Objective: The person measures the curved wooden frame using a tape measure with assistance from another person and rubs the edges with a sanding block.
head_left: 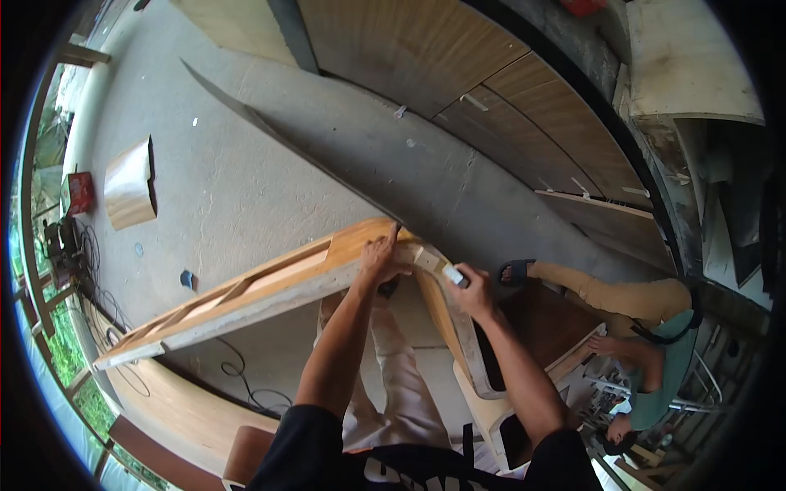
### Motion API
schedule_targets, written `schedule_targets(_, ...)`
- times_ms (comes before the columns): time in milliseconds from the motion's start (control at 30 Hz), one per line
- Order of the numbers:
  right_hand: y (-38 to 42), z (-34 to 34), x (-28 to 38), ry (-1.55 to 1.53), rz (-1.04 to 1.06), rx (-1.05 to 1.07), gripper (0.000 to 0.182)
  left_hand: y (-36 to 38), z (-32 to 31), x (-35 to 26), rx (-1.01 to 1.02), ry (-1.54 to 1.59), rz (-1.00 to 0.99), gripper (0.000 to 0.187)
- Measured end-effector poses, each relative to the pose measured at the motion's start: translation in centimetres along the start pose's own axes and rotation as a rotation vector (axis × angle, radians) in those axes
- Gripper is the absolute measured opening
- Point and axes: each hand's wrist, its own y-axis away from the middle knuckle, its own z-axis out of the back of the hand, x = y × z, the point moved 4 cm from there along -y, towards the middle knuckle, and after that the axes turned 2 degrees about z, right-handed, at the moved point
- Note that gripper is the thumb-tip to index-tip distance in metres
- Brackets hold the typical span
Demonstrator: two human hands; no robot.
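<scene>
A long wooden frame [282, 278] with a pale edge runs from the lower left to a rounded corner in front of me. At that corner my left hand [383, 260] is closed, its fingers pressing on the near end of a long thin strip [282, 139]. The strip sweeps away to the upper left. Close by, my right hand [477, 296] is closed around a small tool with a whitish end [455, 276], against the curved frame piece [446, 315]. Its exact kind cannot be made out. My fingers hide part of the corner.
Wood-grain panels [467, 49] stand along the upper right. At right, another person [667, 352] bends over a brown board [544, 319]. A curved sheet [131, 184], a red box [79, 192] and cables [237, 372] lie on the left floor.
</scene>
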Motion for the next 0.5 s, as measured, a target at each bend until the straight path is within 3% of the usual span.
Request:
schedule_targets(233, 0.3, 0.5, 1.1, 0.019, -0.007, 0.032, 0.021, 0.1, 0.4, -0.4, 0.012, 0.028, 0.028, 0.104)
schedule_targets(433, -0.1, -0.4, 2.6, -0.017, -0.172, 0.090, 0.036, -0.4, 0.6, -1.0, 0.083, 0.015, 0.120, 0.099)
schedule_targets(500, -1.2, -1.5, 3.8, 0.074, -0.143, 0.120, 0.033, -0.6, 0.1, -0.1, 0.106, 0.005, 0.122, 0.096)
